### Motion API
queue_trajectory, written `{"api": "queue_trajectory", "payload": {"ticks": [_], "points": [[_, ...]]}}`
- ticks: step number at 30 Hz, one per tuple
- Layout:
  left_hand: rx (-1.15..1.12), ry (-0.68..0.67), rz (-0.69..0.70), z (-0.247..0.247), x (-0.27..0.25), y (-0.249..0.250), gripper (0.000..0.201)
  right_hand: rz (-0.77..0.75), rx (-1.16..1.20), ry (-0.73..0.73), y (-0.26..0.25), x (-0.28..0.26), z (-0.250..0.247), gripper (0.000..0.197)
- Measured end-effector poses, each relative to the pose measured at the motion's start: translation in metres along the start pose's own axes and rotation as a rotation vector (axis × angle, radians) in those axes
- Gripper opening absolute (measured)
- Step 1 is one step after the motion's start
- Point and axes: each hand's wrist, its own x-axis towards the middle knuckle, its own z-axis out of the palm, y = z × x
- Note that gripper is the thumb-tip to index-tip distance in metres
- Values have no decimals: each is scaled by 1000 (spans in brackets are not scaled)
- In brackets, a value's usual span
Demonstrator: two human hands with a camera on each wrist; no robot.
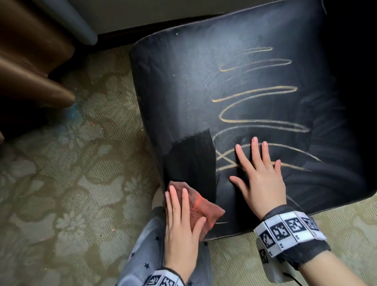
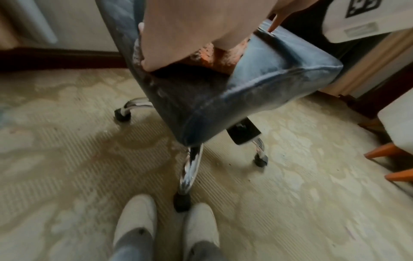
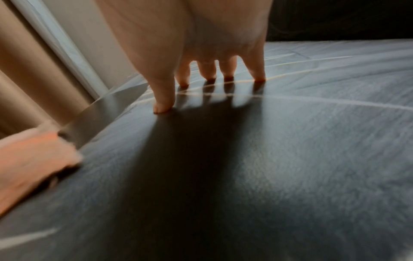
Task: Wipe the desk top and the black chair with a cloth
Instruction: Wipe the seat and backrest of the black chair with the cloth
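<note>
The black chair seat [image 1: 206, 90] fills the head view, dusty grey with yellowish scribbled lines across it. A darker wiped stripe [image 1: 193, 160] runs up from its near left corner. My left hand [image 1: 180, 224] lies flat, fingers straight, pressing an orange-red cloth [image 1: 204, 209] onto that corner. In the left wrist view the cloth [image 2: 214, 58] shows under the palm at the seat edge [image 2: 257, 91]. My right hand [image 1: 261, 177] rests on the seat with spread straight fingers, holding nothing; its fingertips [image 3: 163, 107] touch the seat [image 3: 290, 159] in the right wrist view.
Patterned beige carpet [image 1: 64, 181] surrounds the chair. Brown curtains [image 1: 26, 51] hang at the left by a grey pipe [image 1: 68, 16]. Chrome chair legs with castors [image 2: 190, 169] stand over my white shoes [image 2: 138, 217]. Orange furniture legs [image 2: 388, 150] stand at the right.
</note>
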Motion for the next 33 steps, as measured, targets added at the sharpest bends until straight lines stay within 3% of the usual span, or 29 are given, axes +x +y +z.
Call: {"api": "queue_trajectory", "payload": {"ticks": [7,15,18,21,25,26,28,30,33], "points": [[-100,236,-61,-33,108,22,74,28,11,-19,-13,4,1,68],[-123,153,-74,-35,66,13,77,63,55,-32,-25,8,-3,74],[-110,119,-42,-53,99,16,78,88,41,-65,-26,7,-4,58],[-100,145,-36,-78,163,35,79,134,25,-172,-28,9,-8,66],[-126,181,-53,-84,182,49,78,94,-14,-111,-36,17,-25,61],[-141,185,-35,-81,174,47,78,50,-14,-54,-36,24,-30,66],[-143,167,-30,-75,153,41,78,-39,-39,-1,-33,57,-43,98],[-125,124,-52,-72,138,37,79,-73,-95,-106,-28,102,-61,121],[-114,121,-66,-77,142,43,82,-73,-161,-372,-16,157,-69,125]]}}
